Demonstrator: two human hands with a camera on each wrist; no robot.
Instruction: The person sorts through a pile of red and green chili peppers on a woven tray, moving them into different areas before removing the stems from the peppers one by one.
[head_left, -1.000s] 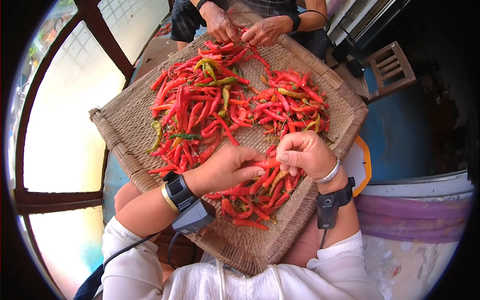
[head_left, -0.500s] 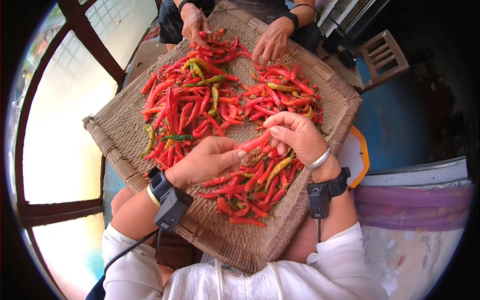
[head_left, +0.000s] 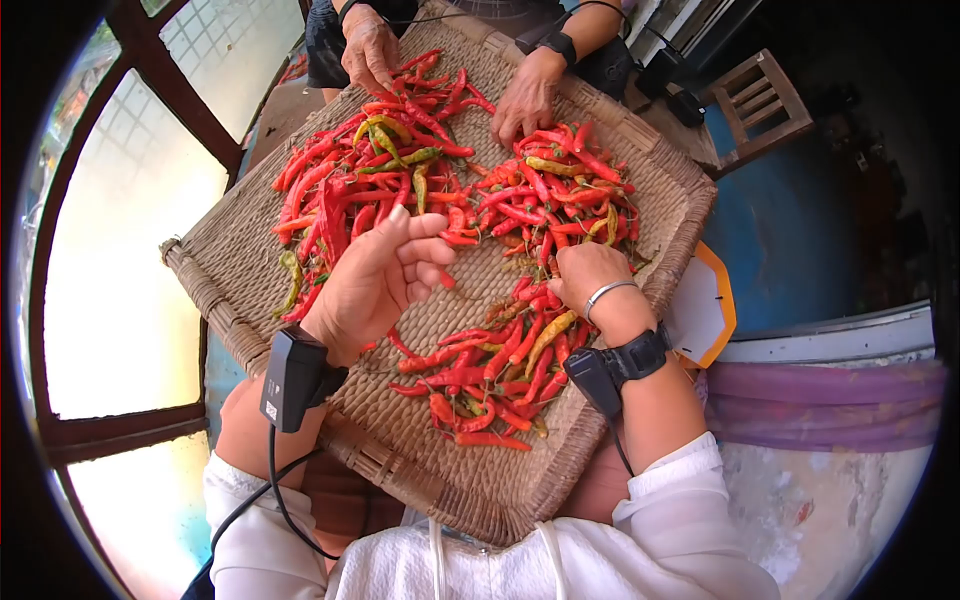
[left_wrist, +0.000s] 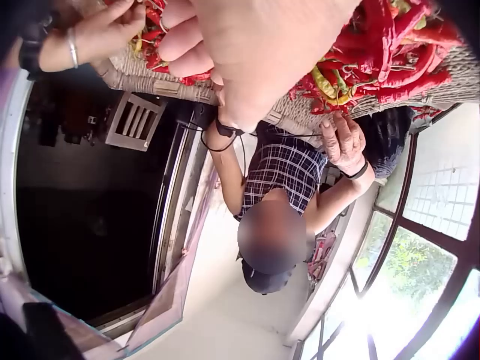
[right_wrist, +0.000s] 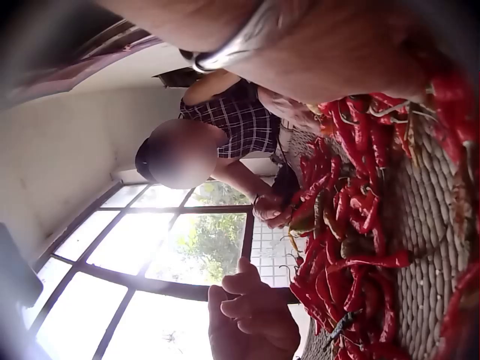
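Observation:
Red chili peppers (head_left: 490,360) lie in loose heaps on a woven tray (head_left: 400,440). My left hand (head_left: 375,275) is raised over the left side with its palm turned up and fingers loosely bent, nothing held in it. In the right wrist view that same left hand (right_wrist: 251,322) shows bent fingers near the large heap. My right hand (head_left: 597,282) reaches down at the right, its fingertips among the peppers between the right heap (head_left: 560,190) and the near one. Those fingertips are partly hidden, and I cannot tell whether they pinch a pepper.
Across the tray, another person's hands (head_left: 525,95) rest at the far peppers. A few green and yellow peppers (head_left: 550,335) lie among the red. At the right stand a wooden chair (head_left: 760,105) and an orange-edged white container (head_left: 705,305). Windows (head_left: 130,250) line the left.
Earlier both my hands held a red pepper between them. Now they have parted: the left has moved up and left with its palm turned up, the right down into the peppers.

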